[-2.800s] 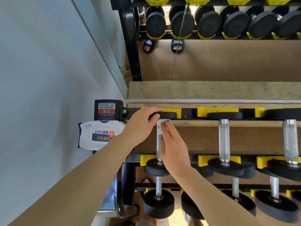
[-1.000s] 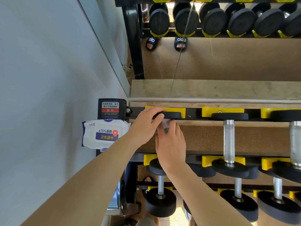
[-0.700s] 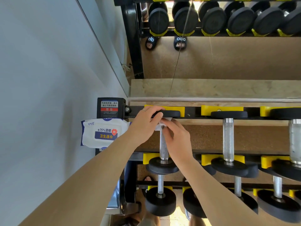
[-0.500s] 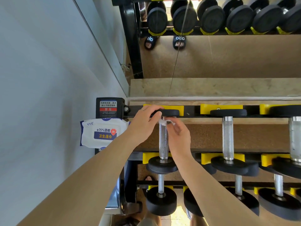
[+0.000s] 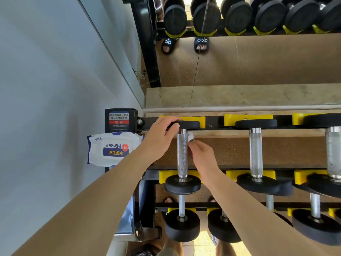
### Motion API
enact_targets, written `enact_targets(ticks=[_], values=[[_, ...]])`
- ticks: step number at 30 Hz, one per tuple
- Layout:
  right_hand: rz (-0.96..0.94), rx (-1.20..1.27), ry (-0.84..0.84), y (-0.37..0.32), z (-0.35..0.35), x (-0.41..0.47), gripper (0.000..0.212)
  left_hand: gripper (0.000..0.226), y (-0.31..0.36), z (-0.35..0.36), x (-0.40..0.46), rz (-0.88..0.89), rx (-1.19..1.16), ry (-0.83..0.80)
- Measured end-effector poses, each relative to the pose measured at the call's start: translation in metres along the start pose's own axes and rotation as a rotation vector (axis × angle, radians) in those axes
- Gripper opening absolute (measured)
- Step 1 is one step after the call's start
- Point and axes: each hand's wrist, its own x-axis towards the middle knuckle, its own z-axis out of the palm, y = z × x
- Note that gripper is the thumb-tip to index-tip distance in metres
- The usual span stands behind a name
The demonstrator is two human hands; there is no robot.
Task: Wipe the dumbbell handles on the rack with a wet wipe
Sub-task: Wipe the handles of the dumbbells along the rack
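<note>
Left hand (image 5: 160, 137) gripping the dumbbell head (image 5: 186, 124); right hand (image 5: 202, 156) pinching the wet wipe (image 5: 190, 136) beside the handle (image 5: 182, 154); small pinch, likely to slip off mid-stroke.

Wet wipe (image 5: 190, 136) mostly behind fingers

Both bare forearms reach forward, the left hand (image 5: 160, 137) with fingers curled in a grip, the right hand (image 5: 202, 157) pinching with bunched fingertips.
</note>
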Motion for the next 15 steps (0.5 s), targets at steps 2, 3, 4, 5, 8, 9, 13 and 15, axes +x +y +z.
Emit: enact_targets(ticks=[2, 3, 4, 5, 8, 9, 13, 15], values=[[-0.234, -0.243, 0.119, 0.003, -0.007, -0.005, 0.024, 0.032, 0.000, 0.000, 0.000, -0.003, 0.001, -0.001], [-0.378, -0.326, 0.183, 0.002, -0.009, -0.009, 0.019, 0.032, 0.000, 0.000, 0.000, -0.005, 0.003, 0.000], [-0.511, -0.371, 0.216, -0.002, -0.009, -0.013, 0.012, 0.032, 0.000, 0.000, 0.000, -0.005, 0.002, 0.004], [-0.614, -0.404, 0.206, -0.005, -0.007, -0.016, 0.008, 0.032, 0.001, 0.000, 0.000, -0.004, 0.002, 0.007], [-0.785, -0.597, 0.146, -0.008, 0.002, -0.018, 0.014, 0.032, 0.002, 0.001, 0.000, 0.006, 0.011, 0.016], [-0.829, -0.673, 0.153, -0.007, 0.004, -0.016, 0.015, 0.032, 0.002, 0.001, 0.000, 0.007, 0.008, 0.018], [-0.942, -0.817, 0.131, -0.001, -0.007, -0.008, 0.011, 0.031, 0.003, 0.001, -0.001, 0.001, 0.008, 0.015], [-0.912, -0.782, 0.089, 0.002, -0.018, -0.006, 0.007, 0.032, 0.005, 0.001, -0.002, -0.009, -0.005, 0.017]])
